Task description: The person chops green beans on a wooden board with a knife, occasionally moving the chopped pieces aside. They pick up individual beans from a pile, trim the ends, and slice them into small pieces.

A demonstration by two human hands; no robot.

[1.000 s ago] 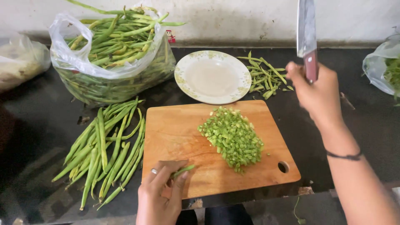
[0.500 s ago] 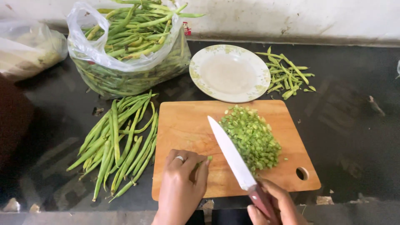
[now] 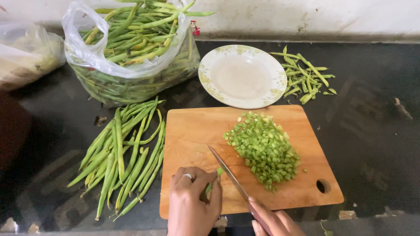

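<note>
— Bean stub [image 3: 214, 180] first: where is it?

— On the wooden cutting board [image 3: 192, 131], near the edge at 6 o'clock. The left hand [image 3: 192, 201] lies over it with fingers curled, pinching it down; only its green tip pokes out toward 1 o'clock.

— And the other hand?

— The right hand [image 3: 273, 220] is closed around the handle of the knife [image 3: 227, 170]. The blade slants toward 11 o'clock, its edge down on the board just beside that tip.

— What else is on the board?

— A heap of chopped green pieces [image 3: 262, 148], at 2 o'clock from the blade.

— Around the board?

— Whole green beans [image 3: 122, 153] lie loose on the dark counter [image 3: 376, 140] at 9 o'clock. A clear plastic bag [image 3: 127, 52] stuffed with beans sits at 11 o'clock, an empty plate [image 3: 243, 76] at 12, trimmed bean ends [image 3: 304, 76] at 1.
</note>
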